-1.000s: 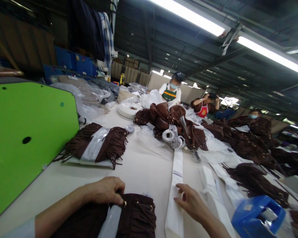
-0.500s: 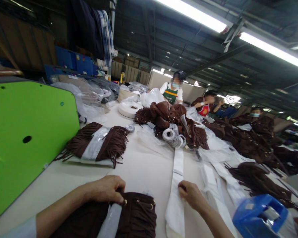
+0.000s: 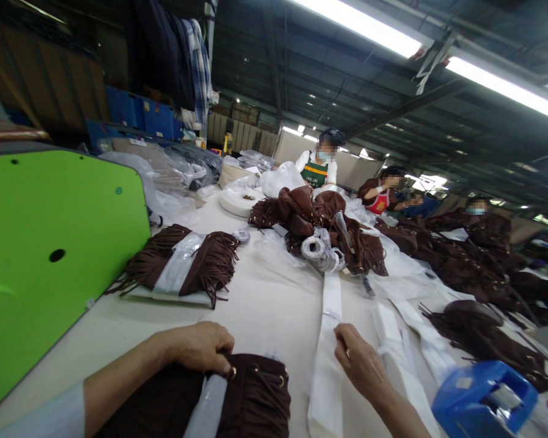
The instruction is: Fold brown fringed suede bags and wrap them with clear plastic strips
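At the lower left, my left hand point(image 3: 201, 347) is closed on the top edge of a brown fringed bag point(image 3: 258, 395) with metal eyelets. A pale wrapping strip point(image 3: 206, 404) runs down the bag's front, below my fingers. To the right, my right hand point(image 3: 358, 362) has its fingers curled together beside the edge of a long stack of white strips point(image 3: 326, 377). What those fingertips hold, if anything, cannot be made out. Farther up the table lies a second brown fringed bag point(image 3: 210, 261) with a pale band point(image 3: 178, 264) around it.
A green panel point(image 3: 73, 243) stands at the left. Brown bags point(image 3: 296, 210) are heaped ahead, with white rolls point(image 3: 315, 248) before them. A blue container point(image 3: 484, 398) sits at the lower right near more white strips point(image 3: 397, 365). Co-workers point(image 3: 317, 167) are at the far side.
My right hand has shifted slightly right, away from the stack of white strips it was touching. My left hand keeps its hold on the bag. The view has shifted a little.
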`<state>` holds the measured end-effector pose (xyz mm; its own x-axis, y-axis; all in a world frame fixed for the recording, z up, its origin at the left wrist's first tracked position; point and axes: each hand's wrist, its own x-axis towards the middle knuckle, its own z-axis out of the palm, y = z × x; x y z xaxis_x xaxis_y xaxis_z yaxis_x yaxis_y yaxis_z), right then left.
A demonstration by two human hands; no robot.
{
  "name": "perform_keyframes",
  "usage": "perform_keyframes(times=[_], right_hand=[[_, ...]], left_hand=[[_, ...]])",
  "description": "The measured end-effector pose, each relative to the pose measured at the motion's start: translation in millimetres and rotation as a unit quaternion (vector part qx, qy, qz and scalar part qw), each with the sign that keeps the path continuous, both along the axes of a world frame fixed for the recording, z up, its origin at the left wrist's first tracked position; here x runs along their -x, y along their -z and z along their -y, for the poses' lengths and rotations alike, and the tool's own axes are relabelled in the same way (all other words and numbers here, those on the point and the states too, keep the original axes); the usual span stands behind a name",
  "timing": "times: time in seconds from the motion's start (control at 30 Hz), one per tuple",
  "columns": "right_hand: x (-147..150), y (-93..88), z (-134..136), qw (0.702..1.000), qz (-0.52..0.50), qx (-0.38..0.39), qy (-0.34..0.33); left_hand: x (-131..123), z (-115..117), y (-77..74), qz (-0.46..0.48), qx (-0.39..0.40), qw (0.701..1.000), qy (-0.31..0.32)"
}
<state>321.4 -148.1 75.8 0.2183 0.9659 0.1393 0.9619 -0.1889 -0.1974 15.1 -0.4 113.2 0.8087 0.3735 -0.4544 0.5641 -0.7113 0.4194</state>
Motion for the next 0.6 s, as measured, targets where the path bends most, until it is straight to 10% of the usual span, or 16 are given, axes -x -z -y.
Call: perform_keyframes(times=[0.2,0.6], right_hand=[[20,5.2,28,0.99,-0.125,-0.019,-0.063],[-56,21.0,-59,0.939,-0.183,-0.043,0.288]], left_hand=[[3,1,3.8,0.044,0.039,0.996,-0.069],[2,3,11.8,0.065,0.075,0.984,-0.148]])
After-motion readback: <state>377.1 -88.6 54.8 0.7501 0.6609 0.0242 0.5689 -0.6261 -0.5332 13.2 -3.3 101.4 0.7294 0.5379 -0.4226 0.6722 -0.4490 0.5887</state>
